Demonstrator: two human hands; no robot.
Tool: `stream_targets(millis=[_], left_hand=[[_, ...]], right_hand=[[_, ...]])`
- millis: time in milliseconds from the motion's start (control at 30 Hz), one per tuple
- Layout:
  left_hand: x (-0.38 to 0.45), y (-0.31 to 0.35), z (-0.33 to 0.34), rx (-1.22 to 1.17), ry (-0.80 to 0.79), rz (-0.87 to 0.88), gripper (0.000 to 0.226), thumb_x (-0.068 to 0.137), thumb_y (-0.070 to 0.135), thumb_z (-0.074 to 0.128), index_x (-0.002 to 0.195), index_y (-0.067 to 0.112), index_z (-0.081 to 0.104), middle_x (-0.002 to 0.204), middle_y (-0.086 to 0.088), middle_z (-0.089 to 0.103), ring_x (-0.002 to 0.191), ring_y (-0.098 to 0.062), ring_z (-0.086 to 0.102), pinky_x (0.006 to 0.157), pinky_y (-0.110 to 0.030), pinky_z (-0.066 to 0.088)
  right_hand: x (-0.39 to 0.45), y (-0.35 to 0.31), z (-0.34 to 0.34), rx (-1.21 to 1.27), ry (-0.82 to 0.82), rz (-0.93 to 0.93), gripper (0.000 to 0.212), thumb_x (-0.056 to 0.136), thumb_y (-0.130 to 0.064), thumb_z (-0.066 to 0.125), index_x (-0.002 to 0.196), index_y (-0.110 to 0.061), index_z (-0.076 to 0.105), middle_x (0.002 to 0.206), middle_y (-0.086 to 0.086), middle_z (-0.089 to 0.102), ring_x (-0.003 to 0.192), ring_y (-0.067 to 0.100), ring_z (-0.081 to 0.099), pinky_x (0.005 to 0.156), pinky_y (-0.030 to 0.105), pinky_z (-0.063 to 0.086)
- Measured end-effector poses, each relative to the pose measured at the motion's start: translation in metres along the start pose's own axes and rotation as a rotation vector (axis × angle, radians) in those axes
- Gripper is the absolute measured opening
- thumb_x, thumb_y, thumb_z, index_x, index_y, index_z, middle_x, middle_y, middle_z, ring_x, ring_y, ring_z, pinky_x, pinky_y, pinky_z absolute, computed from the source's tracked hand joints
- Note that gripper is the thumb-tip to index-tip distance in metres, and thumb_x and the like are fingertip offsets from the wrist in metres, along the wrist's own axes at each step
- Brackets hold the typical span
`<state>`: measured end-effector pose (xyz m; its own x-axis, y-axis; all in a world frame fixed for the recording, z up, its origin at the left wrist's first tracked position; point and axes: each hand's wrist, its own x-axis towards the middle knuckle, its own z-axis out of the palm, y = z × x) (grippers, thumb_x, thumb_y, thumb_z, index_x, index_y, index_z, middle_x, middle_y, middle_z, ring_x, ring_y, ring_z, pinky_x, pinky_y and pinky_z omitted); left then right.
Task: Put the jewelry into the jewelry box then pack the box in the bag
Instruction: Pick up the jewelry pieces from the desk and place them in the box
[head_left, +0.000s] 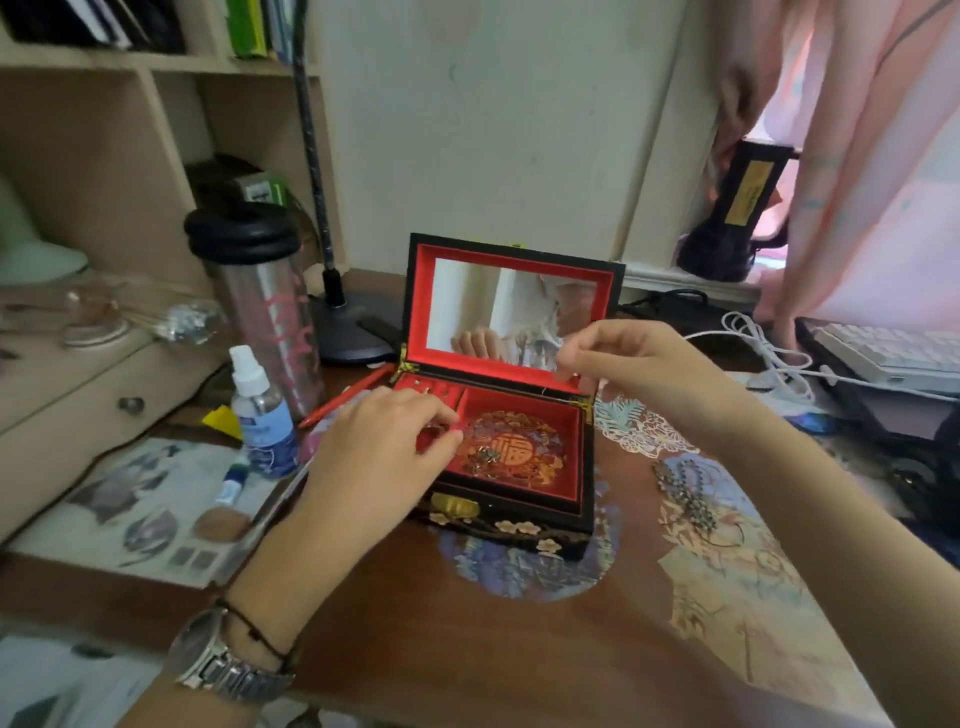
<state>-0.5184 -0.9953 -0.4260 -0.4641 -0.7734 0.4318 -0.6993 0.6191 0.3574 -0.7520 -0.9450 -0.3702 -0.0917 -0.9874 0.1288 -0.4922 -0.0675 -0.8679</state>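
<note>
The black lacquer jewelry box (519, 512) stands open at the table's middle, with a red lining and a mirror in its raised lid (514, 312). A small metal piece (485, 456) lies on the gold emblem in its right compartment. My left hand (384, 452) hovers over the box's left compartment, its fingertips pinching something small and shiny. Above the box's back right corner, my right hand (639, 358) has thumb and forefinger pressed together; whether they hold anything is too fine to see. A dark beaded necklace (685, 493) lies on the table right of the box. No bag is in view.
Left of the box stand a spray bottle (260, 415), a tumbler with a black lid (260, 301) and a red pen (348, 397). A lamp base (348, 332) sits behind. A white cable (769, 348) and a keyboard (893, 353) lie at the right. Pictures (150, 509) cover the left.
</note>
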Motion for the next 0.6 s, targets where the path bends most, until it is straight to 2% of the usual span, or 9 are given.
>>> stream_targets(millis=[67,167,333,500,600], left_hand=[[-0.004,-0.014,-0.005,-0.002,0.008,-0.037,0.02,0.084,0.04,0.057,0.098,0.03,0.066,0.103,0.011,0.066,0.1,-0.011,0.054,0.086,-0.035,0.042],[-0.01,-0.032,-0.009,0.004,0.019,-0.08,0.022,0.085,0.04,0.056,0.101,0.028,0.066,0.109,0.01,0.064,0.106,-0.011,0.052,0.088,-0.033,0.04],[-0.013,-0.047,-0.007,-0.004,0.017,-0.091,0.025,0.086,0.041,0.054,0.105,0.027,0.064,0.111,0.012,0.061,0.104,-0.011,0.05,0.084,-0.028,0.038],[-0.011,-0.052,-0.006,-0.034,0.023,-0.077,0.026,0.086,0.041,0.054,0.105,0.026,0.064,0.111,0.011,0.061,0.105,-0.01,0.049,0.086,-0.027,0.037],[-0.009,-0.054,-0.005,-0.053,0.018,-0.071,0.026,0.086,0.041,0.054,0.106,0.027,0.064,0.111,0.011,0.061,0.106,-0.009,0.049,0.088,-0.028,0.037]], right_hand=[[0.014,-0.005,0.017,-0.001,-0.027,-0.009,0.01,0.085,-0.028,0.066,0.079,-0.021,0.07,0.072,-0.007,0.07,0.066,0.005,0.059,0.067,0.025,0.046],[0.035,-0.01,0.041,-0.035,-0.073,-0.034,0.011,0.084,-0.032,0.067,0.079,-0.022,0.071,0.076,-0.008,0.071,0.068,0.004,0.061,0.069,0.024,0.049],[0.065,-0.015,0.079,-0.082,-0.122,-0.074,0.013,0.084,-0.028,0.067,0.082,-0.016,0.072,0.073,-0.02,0.072,0.067,-0.006,0.065,0.055,0.004,0.045],[0.085,-0.013,0.101,-0.103,-0.162,-0.099,0.009,0.085,-0.024,0.066,0.085,-0.016,0.071,0.075,-0.013,0.074,0.066,-0.004,0.067,0.054,0.005,0.046],[0.091,-0.011,0.107,-0.096,-0.185,-0.101,0.01,0.086,-0.021,0.066,0.085,-0.012,0.071,0.068,-0.018,0.072,0.06,-0.008,0.064,0.051,0.004,0.044]])
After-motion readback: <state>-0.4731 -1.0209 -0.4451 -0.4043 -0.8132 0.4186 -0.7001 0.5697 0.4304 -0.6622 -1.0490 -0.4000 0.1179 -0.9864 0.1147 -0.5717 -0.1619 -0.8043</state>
